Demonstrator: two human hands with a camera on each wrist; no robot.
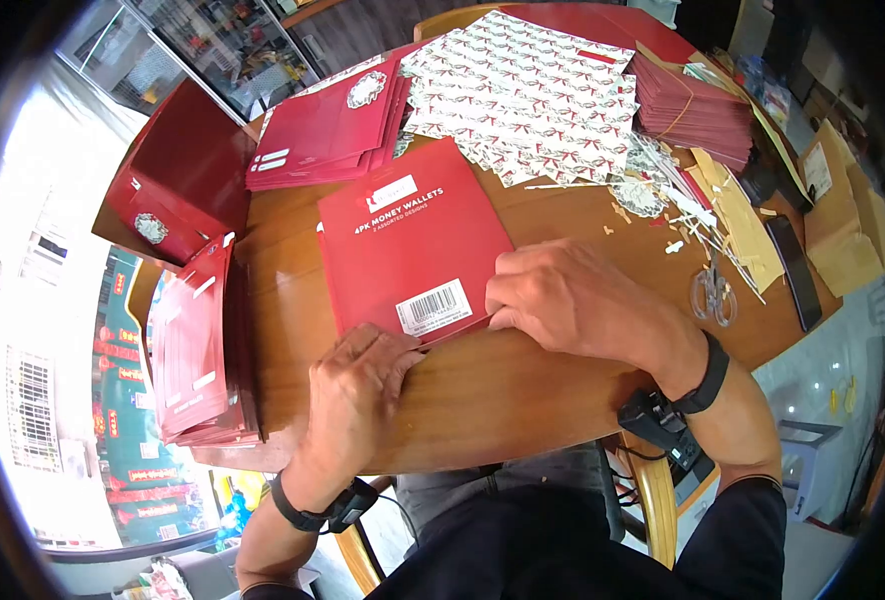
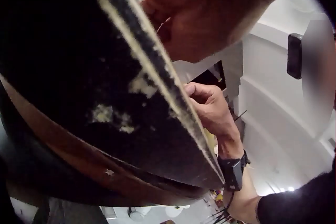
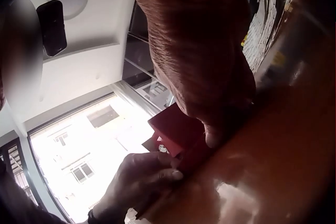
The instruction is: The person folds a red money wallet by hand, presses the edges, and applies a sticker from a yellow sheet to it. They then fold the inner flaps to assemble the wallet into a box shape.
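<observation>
A red card packet (image 1: 418, 235) printed "4PK MONEY WALLETS" lies on the wooden table in front of me, barcode label toward my body. At its near left corner my left hand (image 1: 358, 380) pinches the edge with curled fingers. My right hand (image 1: 558, 295) grips the near right corner, its thumb low along the edge in the head view. From the right wrist, that thumb and the left hand (image 3: 139, 179) both appear close to the tabletop, at the red card. The left wrist view mostly shows the table's dark underside (image 2: 68, 77), hiding the packet.
At the left stand a stack of red wallets (image 1: 193, 350) and an upright red box (image 1: 178, 170). More red sheets (image 1: 313, 125), patterned white sheets (image 1: 523, 90) and a banded red stack (image 1: 688, 110) lie behind. Scissors (image 1: 713, 295), paper scraps and a phone (image 1: 795, 272) sit right.
</observation>
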